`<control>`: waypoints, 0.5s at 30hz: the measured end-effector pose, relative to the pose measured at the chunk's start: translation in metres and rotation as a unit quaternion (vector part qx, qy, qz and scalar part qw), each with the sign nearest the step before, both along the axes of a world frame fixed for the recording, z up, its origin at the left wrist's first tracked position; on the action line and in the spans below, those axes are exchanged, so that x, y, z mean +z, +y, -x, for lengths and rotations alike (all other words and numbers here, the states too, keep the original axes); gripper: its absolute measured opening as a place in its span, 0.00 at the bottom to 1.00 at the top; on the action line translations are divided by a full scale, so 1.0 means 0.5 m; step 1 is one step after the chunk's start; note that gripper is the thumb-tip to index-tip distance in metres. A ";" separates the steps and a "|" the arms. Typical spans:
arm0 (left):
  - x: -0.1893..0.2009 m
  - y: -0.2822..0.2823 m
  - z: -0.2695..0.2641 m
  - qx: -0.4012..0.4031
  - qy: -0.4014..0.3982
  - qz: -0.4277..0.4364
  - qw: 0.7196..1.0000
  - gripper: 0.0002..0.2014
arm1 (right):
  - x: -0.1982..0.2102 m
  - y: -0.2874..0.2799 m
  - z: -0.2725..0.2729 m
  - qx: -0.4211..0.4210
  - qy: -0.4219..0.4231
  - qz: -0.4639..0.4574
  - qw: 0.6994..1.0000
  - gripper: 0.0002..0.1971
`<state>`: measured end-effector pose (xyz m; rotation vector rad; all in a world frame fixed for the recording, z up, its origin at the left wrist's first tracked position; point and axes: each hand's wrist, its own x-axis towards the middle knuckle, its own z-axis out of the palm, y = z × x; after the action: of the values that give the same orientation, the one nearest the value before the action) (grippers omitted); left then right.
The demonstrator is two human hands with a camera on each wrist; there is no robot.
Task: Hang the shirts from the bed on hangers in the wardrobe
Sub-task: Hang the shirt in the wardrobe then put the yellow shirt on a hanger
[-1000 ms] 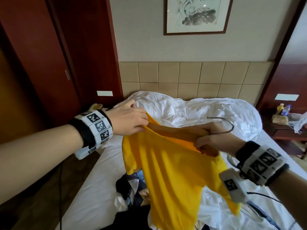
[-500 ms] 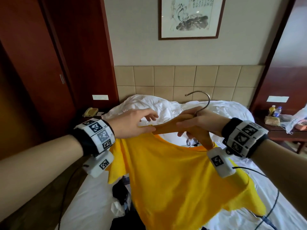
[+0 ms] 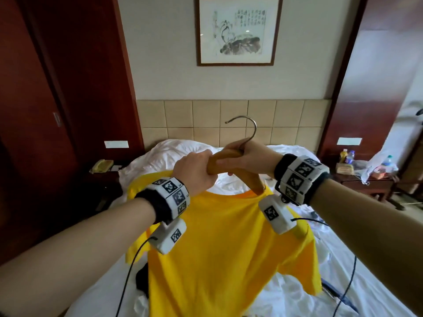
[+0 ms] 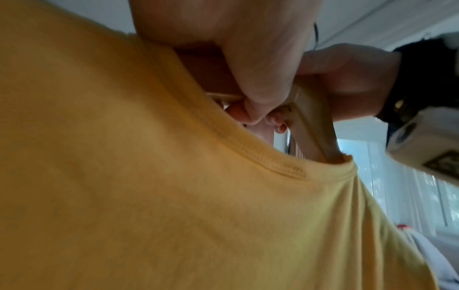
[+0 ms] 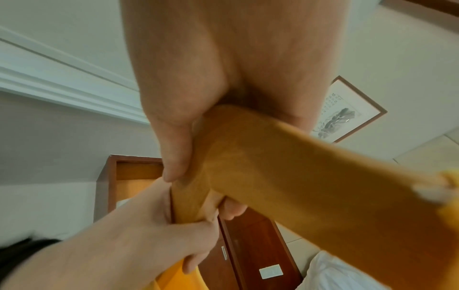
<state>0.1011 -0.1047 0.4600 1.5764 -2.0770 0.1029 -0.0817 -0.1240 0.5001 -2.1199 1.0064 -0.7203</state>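
From my feed I can read nothing for certain. The framed ink painting [image 3: 237, 30] on the wall above both hands carries columns of brush characters, too small to make out. The wristbands [image 3: 297, 177] show only black-and-white square marker patterns.

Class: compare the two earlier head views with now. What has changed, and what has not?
The hanger swung upright, hook up; the left hand left the yellow shirt collar and gripped the hanger beside the right hand. The shirt now hangs lower. Unchanged: the right hand's grip.
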 end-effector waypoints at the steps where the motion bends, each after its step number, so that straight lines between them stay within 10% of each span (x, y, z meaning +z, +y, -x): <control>1: -0.001 -0.004 0.006 0.003 0.009 -0.002 1.000 0.07 | 0.001 -0.003 0.001 -0.005 -0.003 0.001 1.000 0.09; 15: 0.029 -0.029 0.010 0.018 0.198 0.008 0.980 0.18 | -0.018 -0.034 0.036 -0.076 0.044 0.084 0.993 0.09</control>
<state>0.0960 -0.1191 0.4744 1.4845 -1.7353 -0.1694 -0.0997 -0.1410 0.4911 -2.2531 1.2025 -0.8160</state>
